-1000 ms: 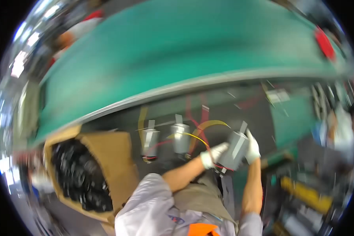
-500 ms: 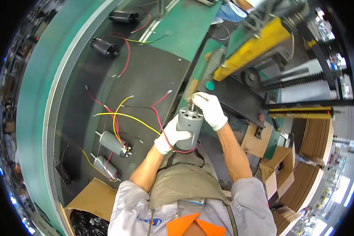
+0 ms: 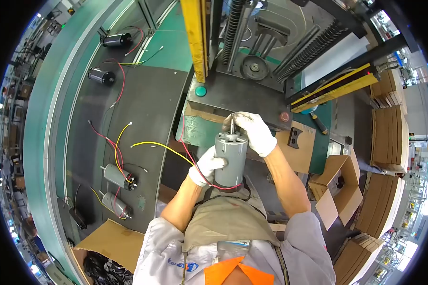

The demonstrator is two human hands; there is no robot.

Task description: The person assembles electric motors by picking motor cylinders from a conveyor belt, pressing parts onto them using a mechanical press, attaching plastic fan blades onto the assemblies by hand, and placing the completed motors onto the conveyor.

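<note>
A grey cylindrical electric motor stands upright in front of my torso, its metal shaft pointing up. My gloved left hand is wrapped round the motor's side, thumb across the front. At the top, the gloved fingers of my right hand pinch the motor's shaft. A yellow wire and a red wire trail from the motor over my left wrist. Beyond my hands is a press with a dark bed, coil springs and a round plate.
Two grey motors with wires lie on the dark mat at left, black motors farther up. Yellow guard bars flank the press. An open cardboard box and stacked cardboard are at right; another box sits lower left.
The view has turned toward the press, which now lies straight ahead, and the bench has shifted left. Both hands still hold the motor the same way.
</note>
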